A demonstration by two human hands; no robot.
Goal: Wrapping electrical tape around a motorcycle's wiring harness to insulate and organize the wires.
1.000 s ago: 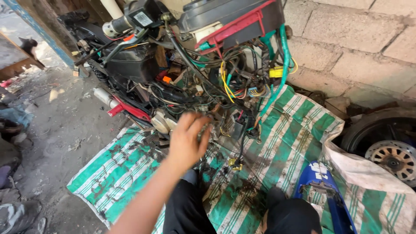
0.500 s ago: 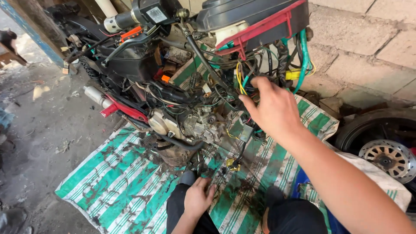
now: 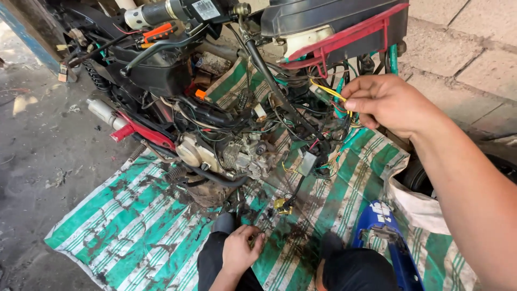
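Yellow wires [image 3: 329, 92] are the centre of things here: the right hand [image 3: 389, 102] is up at the tangle of cabling under the red frame bracket [image 3: 344, 40], thumb and forefinger pinched shut on those yellow strands just beside the green ones. Judging by that grip, this looks like sorting or tracing the wiring loom on a stripped-down motorbike [image 3: 226, 108], and working a strand out of such a knot would call for a gentle pull along its run, not a yank across the neighbouring leads.

Down low, the left hand [image 3: 239, 252] rests against the person's dark-trousered knee, fingers loosely curled; whether it holds anything small, I cannot tell. Just beyond it lies a small yellow connector [image 3: 280, 205] on the ground sheet.

The engine block [image 3: 226, 153] sits bare in the middle of the bike, a silver exhaust [image 3: 102, 112] poking out to one side. All of it lies on a grimy green-and-white striped tarp [image 3: 124, 226] spread over a dusty concrete floor [image 3: 37, 156]. A rough block wall [image 3: 463, 48] stands behind, a blue body panel [image 3: 388, 237] lies near the knee, and a tyre [image 3: 414, 172] peeks out beneath the right forearm.
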